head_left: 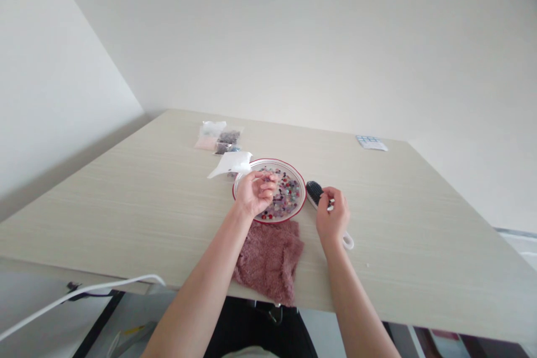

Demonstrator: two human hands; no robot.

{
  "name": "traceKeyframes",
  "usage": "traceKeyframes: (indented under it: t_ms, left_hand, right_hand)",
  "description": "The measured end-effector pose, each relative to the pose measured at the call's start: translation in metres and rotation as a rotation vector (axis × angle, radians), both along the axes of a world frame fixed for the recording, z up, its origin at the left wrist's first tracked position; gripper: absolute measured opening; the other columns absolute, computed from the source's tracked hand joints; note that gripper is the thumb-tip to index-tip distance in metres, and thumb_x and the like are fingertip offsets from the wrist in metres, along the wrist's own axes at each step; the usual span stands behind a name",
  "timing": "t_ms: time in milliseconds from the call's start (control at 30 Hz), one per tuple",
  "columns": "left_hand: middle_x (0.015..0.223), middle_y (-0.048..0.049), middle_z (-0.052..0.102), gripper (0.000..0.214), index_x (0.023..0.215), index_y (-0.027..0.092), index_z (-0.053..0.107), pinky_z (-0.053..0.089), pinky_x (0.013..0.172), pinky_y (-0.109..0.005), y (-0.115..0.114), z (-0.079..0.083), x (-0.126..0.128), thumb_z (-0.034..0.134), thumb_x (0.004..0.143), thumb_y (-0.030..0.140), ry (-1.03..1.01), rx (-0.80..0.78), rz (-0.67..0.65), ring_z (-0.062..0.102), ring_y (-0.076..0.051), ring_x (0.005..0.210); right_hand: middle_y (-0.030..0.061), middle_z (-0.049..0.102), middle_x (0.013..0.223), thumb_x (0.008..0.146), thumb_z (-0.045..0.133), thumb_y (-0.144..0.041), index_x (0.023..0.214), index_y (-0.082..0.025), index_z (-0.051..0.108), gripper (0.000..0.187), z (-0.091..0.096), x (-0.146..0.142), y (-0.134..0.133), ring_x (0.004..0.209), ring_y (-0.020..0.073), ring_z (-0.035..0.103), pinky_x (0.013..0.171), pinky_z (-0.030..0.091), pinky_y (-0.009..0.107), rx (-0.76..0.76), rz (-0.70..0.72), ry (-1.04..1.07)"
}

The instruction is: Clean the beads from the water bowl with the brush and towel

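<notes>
A white plate with a red rim (305,197) holds many small coloured beads (286,193). Over its left part, my left hand (255,193) is turned palm up with the fingers curled in; what they hold, if anything, is too small to make out. My right hand (333,215) is over a brush (314,191) with black bristles and a white handle, right of the plate. Its fingers are bent together, and small white bits show by the fingertips. Whether these belong to the brush or lie in the fingers, I cannot tell.
A dusty-pink cloth (271,260) lies before the plate, at the table edge. Behind the plate's left side are a white paper-like sheet (232,163) and clear bags (229,139). A blue-and-white packet (371,142) lies back right. A white cable (84,290) crosses lower left.
</notes>
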State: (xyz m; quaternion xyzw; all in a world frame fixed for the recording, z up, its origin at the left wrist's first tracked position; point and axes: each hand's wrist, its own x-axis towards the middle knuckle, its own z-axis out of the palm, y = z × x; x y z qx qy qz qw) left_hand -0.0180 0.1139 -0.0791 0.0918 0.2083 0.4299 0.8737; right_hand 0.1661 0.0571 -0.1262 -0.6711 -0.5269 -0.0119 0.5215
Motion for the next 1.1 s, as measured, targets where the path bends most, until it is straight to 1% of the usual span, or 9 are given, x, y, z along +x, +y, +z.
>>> traceKeyframes:
  t_ms: [133,367,500,600,700,800,867,1000,1100]
  left_hand:
    - [0.064,-0.0005,0.041,0.012,0.062,0.013,0.045,0.021,0.029,-0.009,0.0,-0.001,-0.001,0.037,0.072,0.012,0.012,0.007,0.018,0.029,0.0,0.039]
    - [0.066,-0.0039,0.049,0.011,0.061,0.012,0.049,0.025,0.03,-0.008,0.0,-0.001,0.002,0.038,0.062,0.008,0.045,0.006,0.033,0.04,-0.002,0.044]
    - [0.065,-0.006,0.056,0.014,0.062,0.011,0.052,0.034,0.033,-0.011,0.001,0.0,0.004,0.041,0.07,0.014,0.072,-0.021,0.1,0.048,-0.005,0.049]
    - [0.071,-0.0067,0.063,0.019,0.074,0.01,0.057,0.038,0.036,-0.009,0.001,0.002,0.005,0.039,0.079,0.013,0.036,-0.054,0.143,0.051,-0.004,0.049]
    - [0.085,-0.007,0.066,0.032,0.096,0.01,0.058,0.044,0.044,-0.007,0.001,0.004,0.003,0.032,0.079,0.002,-0.087,-0.076,0.134,0.057,-0.002,0.055]
    - [0.096,-0.0088,0.066,0.046,0.109,0.009,0.055,0.049,0.055,-0.01,0.0,0.004,0.0,0.029,0.073,-0.003,-0.173,-0.07,0.114,0.062,-0.004,0.066]
    - [0.096,-0.0092,0.067,0.047,0.114,0.008,0.052,0.051,0.056,-0.014,-0.001,0.004,0.0,0.03,0.073,-0.001,-0.191,-0.05,0.119,0.063,-0.007,0.066]
    - [0.09,-0.0085,0.069,0.044,0.12,0.006,0.048,0.051,0.057,-0.015,-0.002,0.004,0.002,0.033,0.078,0.003,-0.175,-0.045,0.14,0.064,-0.008,0.063]
    - [0.099,-0.0097,0.067,0.05,0.123,0.007,0.045,0.051,0.064,-0.014,-0.002,0.005,0.005,0.03,0.076,-0.004,-0.154,-0.021,0.146,0.065,-0.008,0.073]
  right_hand:
    - [0.0041,0.059,0.079,0.078,0.04,-0.022,0.085,-0.021,0.053,0.015,-0.001,0.001,0.0,0.074,0.0181,0.052,0.067,0.04,0.03,-0.008,-0.008,0.015]
    - [0.0041,0.059,0.079,0.079,0.04,-0.023,0.085,-0.02,0.053,0.015,-0.004,0.002,0.001,0.074,0.0178,0.052,0.068,0.04,0.03,-0.012,-0.007,0.022]
    - [0.0042,0.059,0.079,0.079,0.039,-0.024,0.085,-0.02,0.052,0.015,-0.004,0.002,0.001,0.075,0.018,0.052,0.069,0.04,0.031,-0.023,-0.008,0.016]
    - [0.0052,0.058,0.08,0.081,0.037,-0.026,0.087,-0.02,0.052,0.017,-0.002,0.002,0.0,0.076,0.0189,0.051,0.071,0.04,0.032,-0.035,-0.014,-0.001]
    - [0.0078,0.056,0.084,0.079,0.039,-0.025,0.091,-0.019,0.051,0.019,-0.001,0.005,-0.006,0.082,0.0217,0.049,0.077,0.039,0.037,-0.061,-0.044,-0.053]
    - [0.0119,0.053,0.096,0.071,0.042,-0.018,0.101,-0.016,0.047,0.031,-0.003,0.011,-0.019,0.092,0.0248,0.047,0.084,0.036,0.041,-0.174,-0.086,-0.141]
    - [0.0138,0.051,0.1,0.067,0.041,-0.015,0.107,-0.014,0.043,0.04,-0.006,0.015,-0.027,0.094,0.0255,0.047,0.084,0.037,0.041,-0.279,-0.089,-0.162]
    - [0.0137,0.052,0.101,0.07,0.041,-0.018,0.115,-0.012,0.038,0.046,-0.007,0.017,-0.039,0.089,0.0241,0.05,0.08,0.04,0.038,-0.413,-0.048,-0.177]
    - [0.0116,0.056,0.098,0.073,0.042,-0.022,0.121,-0.013,0.035,0.049,-0.001,0.014,-0.042,0.087,0.0245,0.05,0.08,0.039,0.037,-0.503,-0.018,-0.263]
